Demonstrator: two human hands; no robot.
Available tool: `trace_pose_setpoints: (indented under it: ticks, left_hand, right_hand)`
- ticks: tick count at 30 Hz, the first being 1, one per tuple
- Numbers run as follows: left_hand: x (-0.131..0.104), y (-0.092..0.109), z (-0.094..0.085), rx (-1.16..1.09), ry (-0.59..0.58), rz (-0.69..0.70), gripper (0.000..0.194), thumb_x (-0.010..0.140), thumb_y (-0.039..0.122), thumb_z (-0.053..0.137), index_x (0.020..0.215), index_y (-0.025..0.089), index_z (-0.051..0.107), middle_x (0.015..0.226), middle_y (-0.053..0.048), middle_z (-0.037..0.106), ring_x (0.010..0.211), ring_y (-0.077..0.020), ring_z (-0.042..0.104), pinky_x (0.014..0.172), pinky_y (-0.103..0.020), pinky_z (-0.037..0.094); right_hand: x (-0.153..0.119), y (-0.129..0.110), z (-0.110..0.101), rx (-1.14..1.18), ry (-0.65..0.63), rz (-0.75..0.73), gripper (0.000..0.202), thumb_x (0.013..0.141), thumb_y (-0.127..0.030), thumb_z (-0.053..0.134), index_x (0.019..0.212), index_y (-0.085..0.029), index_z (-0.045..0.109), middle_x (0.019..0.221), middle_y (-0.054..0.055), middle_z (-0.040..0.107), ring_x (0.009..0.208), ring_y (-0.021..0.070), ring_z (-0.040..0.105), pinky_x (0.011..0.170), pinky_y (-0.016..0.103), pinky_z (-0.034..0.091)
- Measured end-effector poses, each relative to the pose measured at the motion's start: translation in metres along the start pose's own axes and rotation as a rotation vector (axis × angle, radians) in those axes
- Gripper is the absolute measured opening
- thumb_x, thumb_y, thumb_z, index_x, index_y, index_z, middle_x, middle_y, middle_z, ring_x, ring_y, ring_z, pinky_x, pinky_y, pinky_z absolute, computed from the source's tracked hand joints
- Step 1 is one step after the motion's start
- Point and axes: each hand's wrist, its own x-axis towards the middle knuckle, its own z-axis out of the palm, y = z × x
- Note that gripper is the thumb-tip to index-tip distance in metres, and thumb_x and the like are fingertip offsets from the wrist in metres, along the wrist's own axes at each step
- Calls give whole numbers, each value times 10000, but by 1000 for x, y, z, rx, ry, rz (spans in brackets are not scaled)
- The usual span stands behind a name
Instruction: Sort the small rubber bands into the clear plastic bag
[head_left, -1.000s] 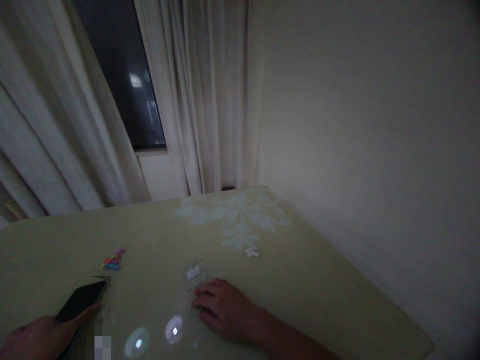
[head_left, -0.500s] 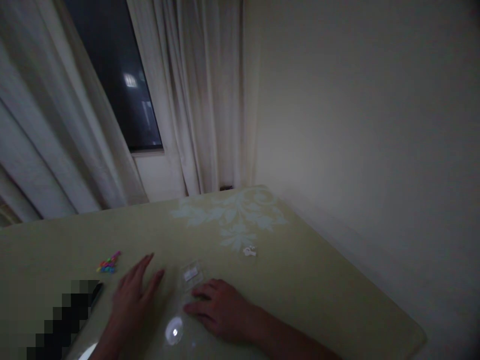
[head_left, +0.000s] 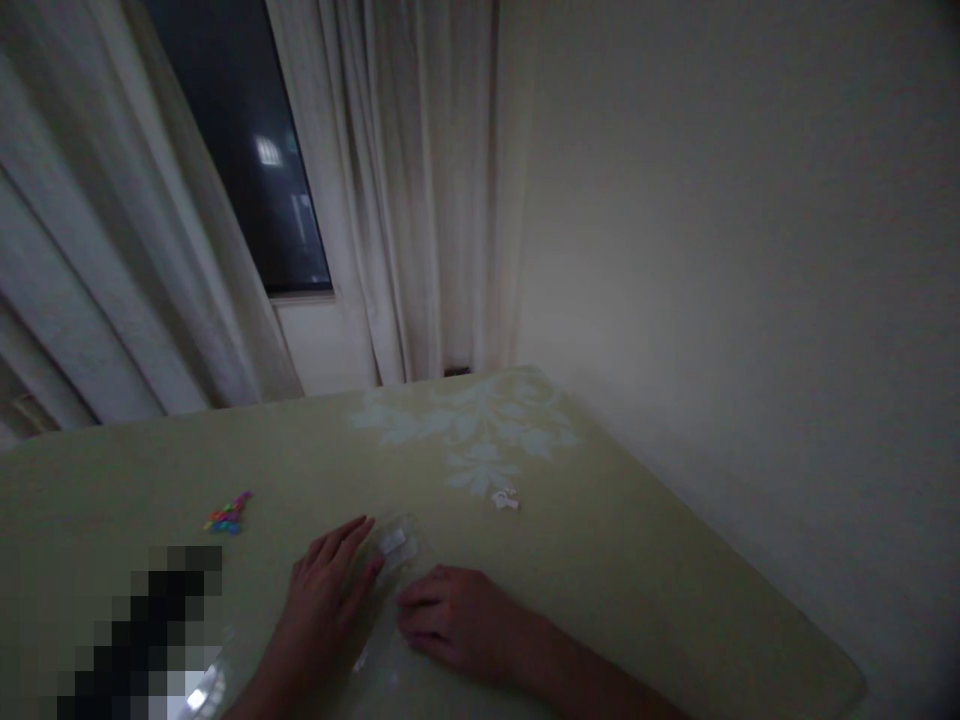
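A clear plastic packet (head_left: 394, 542) with a small white label lies flat on the table, faint and hard to outline; its clear sheet seems to run down between my hands. My left hand (head_left: 326, 580) is at its left edge, fingers stretched forward and the thumb apart, beside the label. On the other side, my right hand (head_left: 461, 615) rests on the table with fingers bent and close together. Their tips are at the sheet's right side; whether they pinch it is hidden.
A small heap of colourful pieces (head_left: 227, 515) lies on the left. Small white pieces (head_left: 505, 498) sit near the leaf pattern on the yellow-green table (head_left: 637, 560). A dark pixelated shape (head_left: 142, 630) covers the lower left. Curtains (head_left: 420, 200) and a wall (head_left: 712, 250) stand behind.
My left hand has moved right, up to the packet's left edge. My right hand's fingers have drawn closer together. The whole view has shifted slightly.
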Motion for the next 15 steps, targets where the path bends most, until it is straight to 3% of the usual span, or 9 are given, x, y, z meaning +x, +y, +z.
trace_pose_setpoints:
  ticks: [8,15]
  left_hand:
    - [-2,6,4,-194,-72,4,357,1008,360,527,1313,266,687,1420,-112,674,1230,-267,701,1047,-412,591]
    - [-1,7,4,-205,-73,13,351,998,356,525,1281,279,717,1400,-91,697,1186,-252,731,1017,-368,613]
  right_hand:
    - [-3,1,-4,-4,-42,-29,326,1123,-380,461,1202,-217,733,1327,46,730,1251,142,642,1137,257,406]
    - [-3,4,-1,20,-29,-23,313,1120,-349,472,1144,-210,752,1296,34,742,1210,128,663,1105,236,417]
